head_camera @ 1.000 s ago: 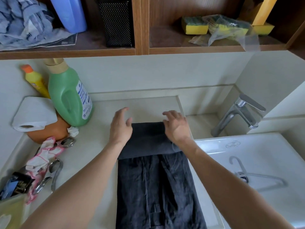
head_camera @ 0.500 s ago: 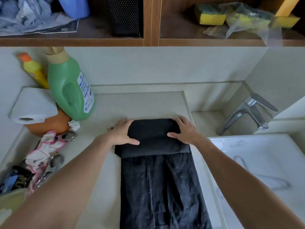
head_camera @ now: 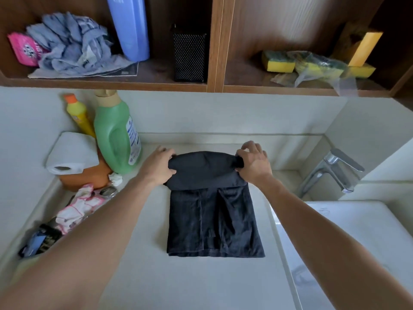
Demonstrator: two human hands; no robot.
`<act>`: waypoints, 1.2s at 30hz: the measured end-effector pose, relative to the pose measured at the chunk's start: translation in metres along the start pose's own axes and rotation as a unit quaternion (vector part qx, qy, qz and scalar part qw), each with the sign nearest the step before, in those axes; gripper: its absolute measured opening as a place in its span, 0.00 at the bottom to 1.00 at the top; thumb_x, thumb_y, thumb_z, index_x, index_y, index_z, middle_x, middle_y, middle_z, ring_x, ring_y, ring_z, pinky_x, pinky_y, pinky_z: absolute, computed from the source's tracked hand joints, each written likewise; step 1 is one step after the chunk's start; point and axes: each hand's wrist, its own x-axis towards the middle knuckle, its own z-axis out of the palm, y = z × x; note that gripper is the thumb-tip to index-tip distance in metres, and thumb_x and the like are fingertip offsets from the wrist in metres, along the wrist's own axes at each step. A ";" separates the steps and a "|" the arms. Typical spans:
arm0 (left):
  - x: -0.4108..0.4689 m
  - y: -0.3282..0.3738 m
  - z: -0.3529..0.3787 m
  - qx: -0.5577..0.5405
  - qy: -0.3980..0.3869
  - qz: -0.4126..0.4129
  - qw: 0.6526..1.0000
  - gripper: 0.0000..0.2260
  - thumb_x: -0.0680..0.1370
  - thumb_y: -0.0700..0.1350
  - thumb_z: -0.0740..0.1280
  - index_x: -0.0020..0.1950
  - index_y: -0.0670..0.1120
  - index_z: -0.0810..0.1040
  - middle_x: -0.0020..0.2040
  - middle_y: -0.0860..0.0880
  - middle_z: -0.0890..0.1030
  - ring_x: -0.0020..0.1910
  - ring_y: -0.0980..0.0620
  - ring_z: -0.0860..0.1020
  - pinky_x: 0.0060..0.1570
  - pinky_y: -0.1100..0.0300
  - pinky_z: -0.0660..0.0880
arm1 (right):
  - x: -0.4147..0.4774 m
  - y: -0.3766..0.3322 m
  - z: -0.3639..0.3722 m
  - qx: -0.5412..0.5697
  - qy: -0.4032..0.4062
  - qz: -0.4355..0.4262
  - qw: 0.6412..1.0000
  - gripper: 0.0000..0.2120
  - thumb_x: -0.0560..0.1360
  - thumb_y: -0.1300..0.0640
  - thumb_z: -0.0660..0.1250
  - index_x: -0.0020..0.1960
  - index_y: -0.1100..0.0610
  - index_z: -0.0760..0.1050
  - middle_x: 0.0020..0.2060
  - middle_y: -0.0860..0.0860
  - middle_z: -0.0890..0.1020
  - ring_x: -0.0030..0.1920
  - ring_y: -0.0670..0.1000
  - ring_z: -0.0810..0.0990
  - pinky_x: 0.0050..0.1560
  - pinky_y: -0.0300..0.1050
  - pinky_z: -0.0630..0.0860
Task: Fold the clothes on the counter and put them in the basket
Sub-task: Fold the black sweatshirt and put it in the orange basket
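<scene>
Well, the dark garment (head_camera: 214, 220) lies flat on the pale counter (head_camera: 145, 276), near the middle, its near hem square to the person and its far end doubled over into a thick fold. Both hands are on that fold, one at each end. The left hand (head_camera: 159, 167) grips the left end, thumb laid on top of the cloth and fingers tucked round behind it. The right hand (head_camera: 254, 163) pinches the right end, its fingers curled, with a bunch of dark fabric showing at the thumb. The fold bulges up a little between the two hands. To the left, against the wall, stand a green detergent bottle (head_camera: 116, 135) and a smaller yellow bottle (head_camera: 78, 113) with an orange cap. Just beside them a paper roll (head_camera: 71, 153) rests on an orange tub (head_camera: 89, 179). A pink-and-white cloth (head_camera: 78, 204) lies crumpled nearer the counter's left edge. To the right of the garment is a white basin (head_camera: 357, 231) with a chrome tap (head_camera: 333, 171) behind it. On the wooden shelf (head_camera: 107, 82) above sit a heap of grey cloths (head_camera: 71, 45), a blue bottle (head_camera: 131, 25), a black mesh holder (head_camera: 190, 57) and some yellow sponges (head_camera: 278, 61).
</scene>
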 end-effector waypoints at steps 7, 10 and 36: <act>-0.035 0.012 -0.005 0.011 -0.268 0.000 0.963 0.27 0.60 0.71 0.74 0.52 0.59 0.77 0.52 0.57 0.81 0.48 0.55 0.80 0.53 0.52 0.77 | -0.036 0.017 -0.028 0.094 -0.323 -0.009 0.942 0.18 0.68 0.45 0.77 0.54 0.48 0.76 0.48 0.43 0.80 0.49 0.49 0.79 0.50 0.44 0.74; -0.043 0.014 0.010 -0.087 -0.276 -0.042 0.956 0.20 0.66 0.71 0.70 0.48 0.59 0.79 0.53 0.59 0.79 0.55 0.58 0.78 0.59 0.55 0.74 | -0.051 0.023 -0.022 0.179 -0.401 0.034 0.898 0.19 0.72 0.32 0.66 0.51 0.45 0.80 0.47 0.41 0.84 0.47 0.43 0.83 0.55 0.43 0.76; -0.123 0.034 0.061 -0.522 -0.130 -0.346 0.769 0.20 0.68 0.37 0.79 0.58 0.39 0.81 0.52 0.42 0.85 0.51 0.42 0.84 0.56 0.44 0.80 | -0.112 0.007 0.087 0.317 -0.111 0.181 0.924 0.45 0.76 0.41 0.68 0.81 0.55 0.45 0.79 0.53 0.57 0.78 0.54 0.57 0.77 0.49 0.56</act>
